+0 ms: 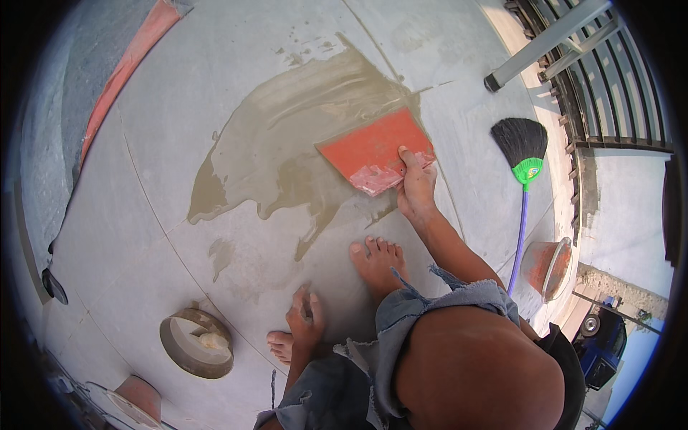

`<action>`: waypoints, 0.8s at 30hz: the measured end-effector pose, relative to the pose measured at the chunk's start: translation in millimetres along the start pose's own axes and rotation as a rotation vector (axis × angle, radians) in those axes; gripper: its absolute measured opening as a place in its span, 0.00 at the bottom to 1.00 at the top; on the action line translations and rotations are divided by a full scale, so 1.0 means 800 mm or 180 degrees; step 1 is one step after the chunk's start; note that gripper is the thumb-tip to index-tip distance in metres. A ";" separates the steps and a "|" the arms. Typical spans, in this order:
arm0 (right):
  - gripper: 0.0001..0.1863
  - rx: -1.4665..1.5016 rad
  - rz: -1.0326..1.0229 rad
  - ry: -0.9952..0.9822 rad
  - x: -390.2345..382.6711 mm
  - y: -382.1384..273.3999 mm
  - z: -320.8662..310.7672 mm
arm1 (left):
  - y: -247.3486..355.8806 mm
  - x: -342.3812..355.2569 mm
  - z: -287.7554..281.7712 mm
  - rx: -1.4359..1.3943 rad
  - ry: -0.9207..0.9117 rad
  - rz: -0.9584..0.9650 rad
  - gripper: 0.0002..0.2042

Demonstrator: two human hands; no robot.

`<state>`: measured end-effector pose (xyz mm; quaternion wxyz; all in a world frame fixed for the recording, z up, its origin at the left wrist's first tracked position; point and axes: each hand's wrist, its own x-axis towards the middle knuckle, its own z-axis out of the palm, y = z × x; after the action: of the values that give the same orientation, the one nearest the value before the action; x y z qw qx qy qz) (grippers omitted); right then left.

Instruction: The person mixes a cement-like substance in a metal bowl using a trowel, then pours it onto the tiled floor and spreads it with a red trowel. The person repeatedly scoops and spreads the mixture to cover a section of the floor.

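My right hand (417, 185) grips the lower right edge of a flat orange-red spreader sheet (376, 149), thumb on top and fingers beneath. The sheet's near corner is smeared with pale residue. It rests on or just above a wet grey-brown slurry (287, 118) spread over the tiled floor. My left hand (307, 315) hangs beside my left foot with fingers loosely bent and apart, and nothing shows in it. Left of it stands a round, shallow pan (168, 337) holding grey matter and a pale lump that I cannot make out.
On the right lies a broom (527, 172) with black bristles and a purple handle, beside a reddish bucket (548, 266). Metal ladder legs (537, 50) stand at the upper right, near a railing. A red-edged sheet (122, 79) lies far left; another reddish container (140, 398) sits lower left.
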<state>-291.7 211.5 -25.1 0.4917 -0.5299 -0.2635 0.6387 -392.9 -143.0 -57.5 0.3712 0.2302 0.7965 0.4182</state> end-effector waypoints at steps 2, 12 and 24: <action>0.12 0.0020 0.0002 0.0029 -0.001 -0.001 0.002 | 0.002 0.000 0.000 0.0035 0.0034 0.0066 0.17; 0.12 -0.0029 0.0056 0.0129 0.001 0.001 0.001 | 0.006 0.001 -0.002 0.0054 -0.0047 -0.0028 0.17; 0.13 0.0006 0.0062 0.0093 -0.002 -0.002 0.003 | 0.006 0.002 0.000 0.0013 -0.0020 0.0001 0.17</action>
<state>-293.0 211.3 -22.4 0.4898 -0.5413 -0.2505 0.6359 -393.3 -139.3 -53.8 0.3731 0.2323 0.7961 0.4160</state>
